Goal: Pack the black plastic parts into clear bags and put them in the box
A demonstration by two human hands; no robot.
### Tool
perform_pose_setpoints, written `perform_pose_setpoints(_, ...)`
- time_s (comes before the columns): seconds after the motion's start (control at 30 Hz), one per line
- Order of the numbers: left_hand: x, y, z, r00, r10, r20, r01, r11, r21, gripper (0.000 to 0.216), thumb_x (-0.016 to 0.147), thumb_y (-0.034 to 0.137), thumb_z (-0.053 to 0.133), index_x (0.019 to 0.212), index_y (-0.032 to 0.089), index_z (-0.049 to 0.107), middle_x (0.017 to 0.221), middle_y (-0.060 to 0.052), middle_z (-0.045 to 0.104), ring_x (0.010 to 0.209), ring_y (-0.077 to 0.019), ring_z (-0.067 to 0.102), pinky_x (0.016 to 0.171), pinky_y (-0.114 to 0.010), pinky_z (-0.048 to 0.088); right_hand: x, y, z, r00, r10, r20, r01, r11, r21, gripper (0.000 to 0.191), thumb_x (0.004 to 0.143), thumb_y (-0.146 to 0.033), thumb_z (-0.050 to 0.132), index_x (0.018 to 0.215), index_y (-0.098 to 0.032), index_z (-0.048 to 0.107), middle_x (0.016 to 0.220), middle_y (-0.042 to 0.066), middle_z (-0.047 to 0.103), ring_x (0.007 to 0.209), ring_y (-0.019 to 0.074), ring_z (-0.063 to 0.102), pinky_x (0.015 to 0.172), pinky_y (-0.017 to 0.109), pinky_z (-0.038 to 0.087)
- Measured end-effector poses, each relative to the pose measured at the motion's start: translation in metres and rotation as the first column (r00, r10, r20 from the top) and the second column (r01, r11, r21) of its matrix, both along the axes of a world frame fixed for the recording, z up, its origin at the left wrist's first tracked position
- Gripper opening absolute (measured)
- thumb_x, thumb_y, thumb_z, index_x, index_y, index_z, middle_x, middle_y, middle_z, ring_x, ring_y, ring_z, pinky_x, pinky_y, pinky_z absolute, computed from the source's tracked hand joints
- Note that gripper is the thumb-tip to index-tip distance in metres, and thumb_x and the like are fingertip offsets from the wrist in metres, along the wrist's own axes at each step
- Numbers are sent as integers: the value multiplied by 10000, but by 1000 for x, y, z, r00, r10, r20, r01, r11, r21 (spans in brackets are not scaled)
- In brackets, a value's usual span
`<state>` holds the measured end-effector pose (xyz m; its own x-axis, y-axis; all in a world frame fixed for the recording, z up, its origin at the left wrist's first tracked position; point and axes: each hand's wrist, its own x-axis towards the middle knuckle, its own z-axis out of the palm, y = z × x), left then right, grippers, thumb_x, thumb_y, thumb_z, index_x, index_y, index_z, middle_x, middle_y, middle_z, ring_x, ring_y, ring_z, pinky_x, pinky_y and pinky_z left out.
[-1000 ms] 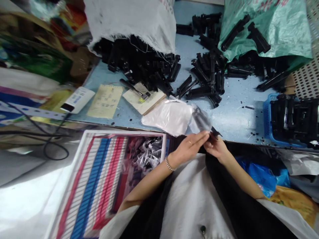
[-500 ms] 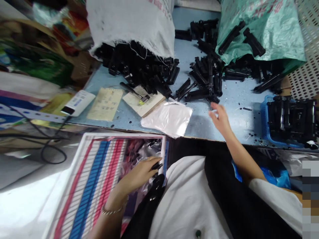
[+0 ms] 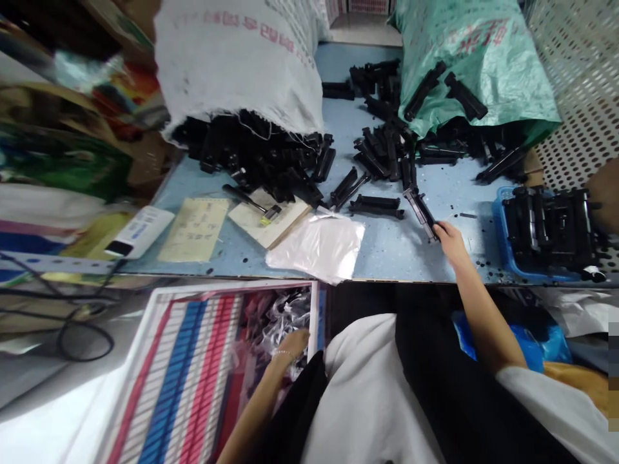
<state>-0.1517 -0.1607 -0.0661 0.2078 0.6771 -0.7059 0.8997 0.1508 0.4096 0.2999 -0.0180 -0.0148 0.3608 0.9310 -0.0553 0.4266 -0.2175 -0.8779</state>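
My right hand is closed on the near end of a long black plastic part with a shiny side, tilted over the blue bench. Left of it, another long black part lies flat. My left hand is down inside the striped crate, among clear plastic bags with dark contents. Its fingers are bent downward and mostly hidden, so I cannot see whether they grip anything. Nearest on the bench is a stack of clear plastic bags.
Black parts spill from a white woven sack and a green sack. A blue basket of similar parts stands at right. A tool lies on a notepad, beside a yellow paper and a white device.
My right hand has closed on a black part and drawn it from the pile toward the bench's front. My left hand has gone from above the crate's edge down among the bags.
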Motion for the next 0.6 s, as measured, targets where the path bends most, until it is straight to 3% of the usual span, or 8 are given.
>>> perform_pose_setpoints(0.1, 42, 46, 21, 974, 24, 224, -19, 1000, -21, 332, 990, 416, 437, 1080, 186, 660, 839, -47, 709, 798, -199, 689, 807, -361, 556, -30, -48, 3, 966, -15, -260, 7, 999, -32, 395, 836, -546, 598, 1024, -212, 692, 848, 25, 685, 791, 202, 629, 739, 366, 512)
perform_pose_setpoints(0.13, 67, 60, 33, 893, 68, 445, -75, 997, -2, 394, 971, 472, 464, 1206, 199, 621, 973, -70, 723, 873, -205, 691, 857, -370, 551, -44, -61, 6, 950, 11, -313, -25, 999, -39, 400, 839, -548, 605, 1051, -219, 690, 849, 15, 684, 778, 191, 627, 721, 348, 509)
perform_pose_setpoints(0.2, 123, 84, 58, 593, 92, 800, -241, 968, 68, 648, 862, 586, 610, 1377, 209, 501, 1288, -131, 639, 1145, -255, 632, 1006, -412, 502, -72, -82, 17, 931, 130, -340, -137, 991, 5, 370, 877, -531, 595, 1086, -238, 683, 910, 15, 690, 825, 189, 634, 745, 339, 509)
perform_pose_setpoints(0.23, 150, 92, 70, 472, 81, 878, -300, 951, 73, 748, 828, 628, 638, 1417, 205, 452, 1356, -149, 595, 1217, -274, 597, 1041, -428, 480, -82, -89, 23, 930, 210, -303, -205, 978, 49, 343, 912, -517, 566, 1090, -246, 679, 944, 21, 687, 860, 193, 636, 772, 344, 509)
perform_pose_setpoints(0.3, 193, 102, 90, 347, 123, 930, -410, 912, 32, 761, 876, 646, 573, 1468, 209, 377, 1399, -153, 568, 1255, -273, 577, 1074, -436, 457, -92, -95, 35, 939, 306, -159, -283, 947, 153, 317, 989, -482, 467, 1061, -246, 666, 960, 38, 667, 889, 197, 625, 809, 359, 502)
perform_pose_setpoints(0.47, 225, 96, 105, 403, 79, 912, -364, 928, 81, 774, 917, 579, 570, 1553, 247, 280, 1613, -109, 353, 1468, -294, 366, 1208, -428, 317, -64, -62, 50, 925, 82, 371, -267, 835, 482, 334, 1012, -508, 417, 1021, -215, 577, 935, 87, 607, 875, 236, 555, 796, 409, 465)
perform_pose_setpoints(0.53, 228, 92, 103, 404, 79, 911, -341, 937, 70, 746, 932, 565, 554, 1555, 248, 295, 1612, -96, 359, 1487, -300, 333, 1218, -436, 304, -52, -39, 48, 845, 44, 533, -370, 768, 523, 354, 1002, -542, 419, 917, -224, 550, 846, 77, 585, 807, 237, 522, 765, 410, 443)
perform_pose_setpoints(0.6, 231, 91, 101, 400, 123, 908, -378, 925, 41, 707, 947, 546, 538, 1552, 256, 312, 1564, -96, 430, 1446, -297, 398, 1192, -448, 344, -47, -23, 44, 803, 49, 594, -405, 776, 484, 386, 1018, -540, 375, 815, -239, 507, 754, 52, 548, 725, 220, 489, 712, 389, 415)
